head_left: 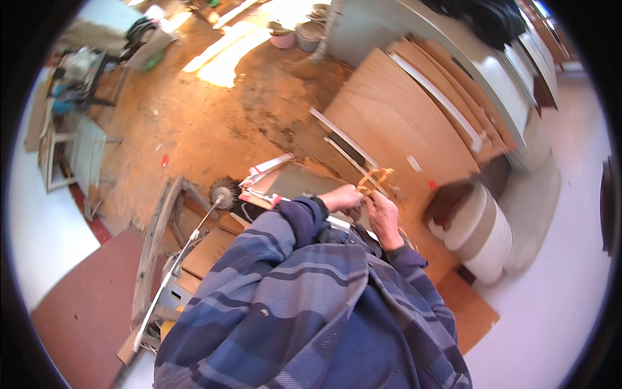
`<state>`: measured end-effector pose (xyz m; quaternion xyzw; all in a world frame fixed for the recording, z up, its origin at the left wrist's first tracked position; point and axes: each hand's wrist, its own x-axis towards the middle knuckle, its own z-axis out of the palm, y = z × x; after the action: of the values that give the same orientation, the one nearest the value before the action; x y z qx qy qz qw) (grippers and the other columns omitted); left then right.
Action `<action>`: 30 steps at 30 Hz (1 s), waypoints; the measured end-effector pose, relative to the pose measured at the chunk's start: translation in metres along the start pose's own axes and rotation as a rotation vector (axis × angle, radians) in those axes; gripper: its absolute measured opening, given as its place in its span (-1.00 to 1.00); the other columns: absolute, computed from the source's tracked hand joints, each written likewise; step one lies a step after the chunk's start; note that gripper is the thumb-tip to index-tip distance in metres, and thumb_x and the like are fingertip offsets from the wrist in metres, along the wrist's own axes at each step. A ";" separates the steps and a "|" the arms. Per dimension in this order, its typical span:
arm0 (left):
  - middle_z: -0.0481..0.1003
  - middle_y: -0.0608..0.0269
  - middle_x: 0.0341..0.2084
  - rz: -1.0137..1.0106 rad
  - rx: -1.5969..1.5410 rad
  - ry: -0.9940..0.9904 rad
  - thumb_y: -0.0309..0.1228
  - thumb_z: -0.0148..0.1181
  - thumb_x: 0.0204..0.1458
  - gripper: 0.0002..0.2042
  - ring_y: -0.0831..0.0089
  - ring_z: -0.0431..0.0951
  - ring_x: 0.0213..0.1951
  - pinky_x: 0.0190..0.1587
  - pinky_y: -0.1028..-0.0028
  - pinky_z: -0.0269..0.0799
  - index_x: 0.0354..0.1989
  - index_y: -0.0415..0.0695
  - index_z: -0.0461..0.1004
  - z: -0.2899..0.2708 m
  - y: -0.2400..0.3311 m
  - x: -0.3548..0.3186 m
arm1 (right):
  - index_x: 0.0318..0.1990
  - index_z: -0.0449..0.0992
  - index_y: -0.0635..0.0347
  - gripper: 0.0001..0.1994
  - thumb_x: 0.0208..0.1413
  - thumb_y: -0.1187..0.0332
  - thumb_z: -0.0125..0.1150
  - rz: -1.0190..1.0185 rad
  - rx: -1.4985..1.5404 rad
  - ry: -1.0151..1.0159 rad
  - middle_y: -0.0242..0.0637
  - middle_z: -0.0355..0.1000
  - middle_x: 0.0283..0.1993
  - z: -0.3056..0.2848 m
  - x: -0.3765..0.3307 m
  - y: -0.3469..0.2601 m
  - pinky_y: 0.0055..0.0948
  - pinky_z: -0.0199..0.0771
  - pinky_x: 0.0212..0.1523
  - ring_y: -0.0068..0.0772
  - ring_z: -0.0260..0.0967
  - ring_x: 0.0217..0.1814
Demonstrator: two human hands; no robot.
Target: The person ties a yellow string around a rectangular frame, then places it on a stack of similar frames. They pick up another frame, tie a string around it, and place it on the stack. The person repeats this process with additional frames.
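Close together in front of my body, both hands are closed at the same spot. My left hand (pixel 342 198) comes in with its fingers bent toward the right one. My right hand (pixel 383 219) pinches at the base of a thin yellow-orange strap (pixel 387 172). The strap loops up just beyond the fingertips. Its lower part is hidden between my hands, so how each finger grips it is hard to make out. Beneath my hands runs a white edge (pixel 340 224), partly covered by my sleeves.
Wooden panels (pixel 402 110) lean at the right, beside a beige cushion (pixel 483 236). To the left lie a wooden frame (pixel 155 243) and a round dark brush (pixel 225 194) on a long white rod (pixel 170 272). White strips (pixel 271 165) lie ahead; a broom (pixel 314 65) stands farther off.
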<state>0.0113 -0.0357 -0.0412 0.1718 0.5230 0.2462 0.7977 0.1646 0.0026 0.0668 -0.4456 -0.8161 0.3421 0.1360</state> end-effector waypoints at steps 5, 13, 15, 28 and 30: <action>0.55 0.16 -0.32 0.068 -0.009 0.024 -0.33 0.19 0.27 -0.76 0.42 0.60 -0.31 -0.31 0.43 0.56 -0.09 -0.28 0.45 -0.003 0.009 -0.004 | -0.25 0.56 0.24 -0.82 0.19 0.29 0.24 0.181 0.039 -0.015 -0.01 0.55 -0.35 0.003 -0.002 0.011 -0.15 0.50 -0.28 0.03 0.54 -0.31; 0.63 0.02 -0.29 0.141 0.074 0.199 -0.50 0.22 0.15 -0.84 0.32 0.69 -0.29 -0.22 0.37 0.64 -0.18 -0.30 0.44 0.002 0.020 -0.005 | -0.19 0.60 0.30 -0.78 0.17 0.30 0.32 0.358 0.346 0.050 -0.13 0.62 -0.33 0.000 0.009 0.031 -0.32 0.55 -0.24 -0.36 0.58 -0.33; 0.62 0.05 -0.32 0.123 -0.085 0.151 -0.50 0.23 0.14 -0.85 0.35 0.68 -0.30 -0.21 0.38 0.64 -0.20 -0.29 0.45 0.001 0.019 -0.003 | -0.19 0.60 0.30 -0.80 0.18 0.32 0.32 0.364 0.396 0.029 -0.15 0.63 -0.31 0.002 0.010 0.031 -0.37 0.56 -0.21 -0.40 0.59 -0.28; 0.56 0.24 -0.60 0.264 0.371 0.222 -0.32 0.31 0.08 -0.79 0.56 0.53 -0.52 -0.41 0.47 0.46 -0.40 -0.25 0.57 0.007 0.037 -0.019 | -0.14 0.59 0.26 -0.81 0.17 0.35 0.29 0.349 0.356 -0.066 -0.12 0.61 -0.34 0.004 0.004 0.037 -0.38 0.56 -0.18 -0.33 0.61 -0.28; 0.55 0.25 -0.59 0.270 0.375 0.274 -0.33 0.31 0.08 -0.79 0.55 0.53 -0.53 -0.42 0.47 0.46 -0.39 -0.24 0.56 0.008 0.034 -0.016 | -0.14 0.59 0.25 -0.81 0.17 0.35 0.29 0.340 0.415 -0.065 -0.08 0.62 -0.31 0.004 0.005 0.035 -0.38 0.56 -0.17 -0.30 0.62 -0.26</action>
<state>0.0061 -0.0172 -0.0083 0.3496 0.6348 0.2700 0.6339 0.1822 0.0181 0.0394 -0.5277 -0.6459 0.5340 0.1385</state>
